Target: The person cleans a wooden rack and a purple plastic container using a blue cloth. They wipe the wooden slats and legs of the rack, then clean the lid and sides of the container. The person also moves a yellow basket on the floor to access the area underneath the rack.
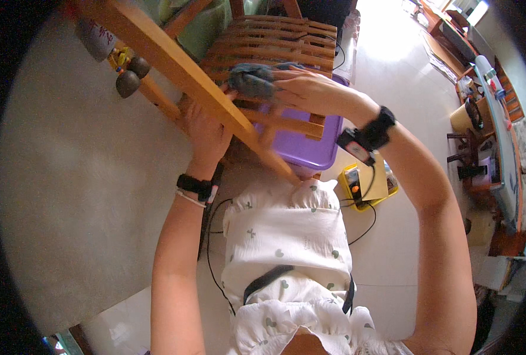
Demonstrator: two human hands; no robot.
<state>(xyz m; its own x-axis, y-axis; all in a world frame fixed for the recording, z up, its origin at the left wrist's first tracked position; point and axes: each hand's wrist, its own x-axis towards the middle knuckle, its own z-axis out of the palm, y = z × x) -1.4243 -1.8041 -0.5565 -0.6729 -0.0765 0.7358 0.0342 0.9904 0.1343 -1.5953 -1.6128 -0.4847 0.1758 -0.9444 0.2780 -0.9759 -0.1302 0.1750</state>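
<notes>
A slatted wooden rack (280,42) stands before me, with a long wooden bar (192,84) crossing it diagonally. My right hand (305,88) presses on a bunched grey-blue cloth (251,80) at the slats. Left of it, my left hand (207,128) is at the wooden frame beside the long bar; the bar hides part of its fingers, so its grip is not clear. Beneath the slats is a purple plastic lid (307,146) on a container.
Dark round ornaments with a yellow ribbon (122,57) hang at the upper left. A yellow basket (369,204) holding small items stands on the floor at the right, near black cables. Farther right are a glass-topped table (507,151) and a beige bin (464,117).
</notes>
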